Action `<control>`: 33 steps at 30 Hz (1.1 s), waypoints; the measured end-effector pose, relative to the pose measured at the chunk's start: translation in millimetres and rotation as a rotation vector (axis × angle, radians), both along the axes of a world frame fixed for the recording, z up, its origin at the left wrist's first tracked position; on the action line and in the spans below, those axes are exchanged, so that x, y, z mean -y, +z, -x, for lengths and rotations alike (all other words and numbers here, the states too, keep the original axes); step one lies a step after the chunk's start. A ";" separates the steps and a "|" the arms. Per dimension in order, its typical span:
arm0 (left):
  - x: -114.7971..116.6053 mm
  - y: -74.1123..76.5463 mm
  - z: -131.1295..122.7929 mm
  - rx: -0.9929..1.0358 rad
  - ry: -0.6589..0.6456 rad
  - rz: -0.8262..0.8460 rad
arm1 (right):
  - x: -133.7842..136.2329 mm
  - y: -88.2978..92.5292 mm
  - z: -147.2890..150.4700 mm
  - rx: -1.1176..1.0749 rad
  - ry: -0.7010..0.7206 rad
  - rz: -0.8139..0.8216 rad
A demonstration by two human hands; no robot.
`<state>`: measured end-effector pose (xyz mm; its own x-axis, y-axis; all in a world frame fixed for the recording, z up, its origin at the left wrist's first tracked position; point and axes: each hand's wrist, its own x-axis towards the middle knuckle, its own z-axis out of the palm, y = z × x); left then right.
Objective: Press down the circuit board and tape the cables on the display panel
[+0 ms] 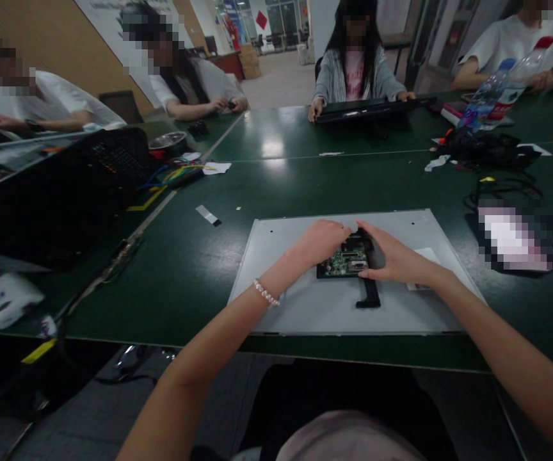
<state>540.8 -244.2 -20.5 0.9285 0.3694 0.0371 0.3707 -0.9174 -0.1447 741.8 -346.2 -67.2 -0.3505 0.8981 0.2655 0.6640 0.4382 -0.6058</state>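
A flat grey rectangular panel point(276, 314) lies on the dark green counter point(185, 301), with a small green circuit board point(340, 264) in a black surround near its middle. The person's left hand point(323, 242) bends over the board's upper left; whether its fingers pinch anything cannot be told. The right hand point(394, 256) flanks the board's right side, thumb and forefinger spread apart. A black angular bracket point(371, 296) extends below the right thumb. A short silver-and-black strip point(208, 216) lies left of the panel.
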 end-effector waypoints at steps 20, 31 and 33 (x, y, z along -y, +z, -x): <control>-2.2 -14.7 -5.1 0.081 0.033 -0.010 | -0.3 0.7 -0.4 -0.003 0.007 0.009; -30.8 8.1 66.4 0.301 0.295 0.069 | 1.9 -1.9 0.3 0.012 0.019 0.013; -47.3 13.9 104.7 0.324 0.441 0.053 | 2.9 -1.8 1.3 0.018 0.013 0.012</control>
<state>436.0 -197.0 -6.6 0.6290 0.7304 0.2664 0.7399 -0.6675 0.0831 740.4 -349.2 -68.9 -0.3669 0.8964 0.2485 0.6692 0.4399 -0.5988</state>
